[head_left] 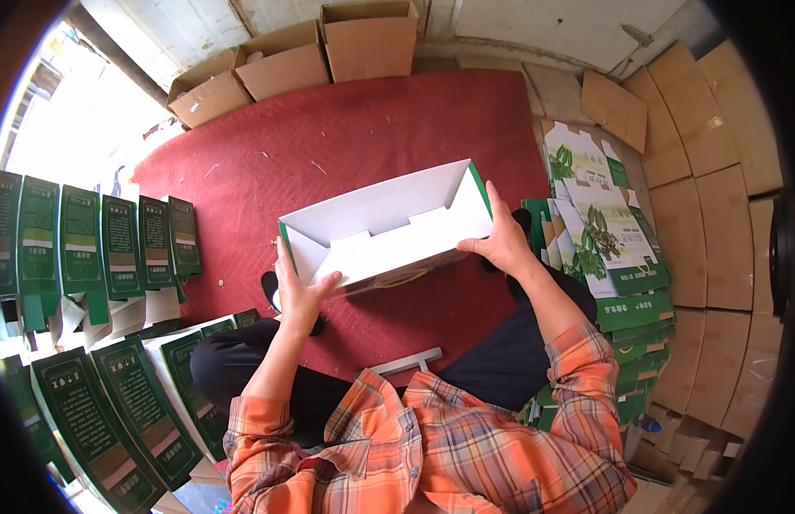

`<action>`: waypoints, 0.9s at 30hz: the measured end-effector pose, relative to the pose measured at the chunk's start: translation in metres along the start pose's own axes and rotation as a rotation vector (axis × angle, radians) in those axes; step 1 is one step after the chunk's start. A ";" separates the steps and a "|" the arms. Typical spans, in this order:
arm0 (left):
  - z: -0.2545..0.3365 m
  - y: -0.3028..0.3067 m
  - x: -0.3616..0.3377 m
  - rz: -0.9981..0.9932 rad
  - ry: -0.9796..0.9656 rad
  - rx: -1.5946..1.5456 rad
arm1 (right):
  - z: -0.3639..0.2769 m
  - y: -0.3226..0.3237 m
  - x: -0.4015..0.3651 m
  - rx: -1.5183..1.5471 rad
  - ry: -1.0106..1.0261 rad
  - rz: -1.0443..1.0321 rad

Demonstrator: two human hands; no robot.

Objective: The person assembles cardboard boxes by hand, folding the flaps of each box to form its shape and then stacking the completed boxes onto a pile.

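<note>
Between my hands is a gift carton (389, 206), white inside with green edges, its open side facing up at me. My left hand (301, 287) grips its left end, thumb on the near wall and fingers along the outside. At the right end, my right hand (500, 236) holds it the same way, thumb over the near rim. Inside, bottom flaps meet with a notch in the middle. A yellowish cord handle (402, 278) shows on the near outer face. The carton is held above the red carpet, in front of my knees.
Green cartons (128, 411) stand in rows on the left. Flat printed carton sheets (607, 231) are piled on the right, beside stacked brown boxes (706, 214). Open brown boxes (282, 68) line the far wall. Small scraps lie on the red carpet (243, 171).
</note>
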State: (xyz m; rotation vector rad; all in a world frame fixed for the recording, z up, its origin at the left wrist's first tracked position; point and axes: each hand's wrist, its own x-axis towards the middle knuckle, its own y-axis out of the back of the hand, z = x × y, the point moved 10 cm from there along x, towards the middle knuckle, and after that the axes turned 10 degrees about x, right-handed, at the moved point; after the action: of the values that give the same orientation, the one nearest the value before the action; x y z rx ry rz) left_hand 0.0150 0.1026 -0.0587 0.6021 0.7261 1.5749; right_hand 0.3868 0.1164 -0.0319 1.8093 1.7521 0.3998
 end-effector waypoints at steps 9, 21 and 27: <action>-0.045 0.009 0.010 0.099 0.124 -0.280 | 0.003 0.008 -0.005 -0.096 0.090 0.051; -0.117 -0.091 -0.004 -0.574 0.729 -1.009 | 0.105 -0.022 -0.002 0.496 -0.719 -0.220; -0.075 -0.050 0.005 -0.535 0.422 -0.936 | 0.081 -0.007 0.010 0.709 -0.363 -0.261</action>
State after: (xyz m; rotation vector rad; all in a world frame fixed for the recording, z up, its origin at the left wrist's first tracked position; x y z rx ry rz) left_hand -0.0073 0.1022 -0.1464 -0.5849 0.3263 1.3369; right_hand 0.4300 0.1096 -0.1010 1.8873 1.9542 -0.6987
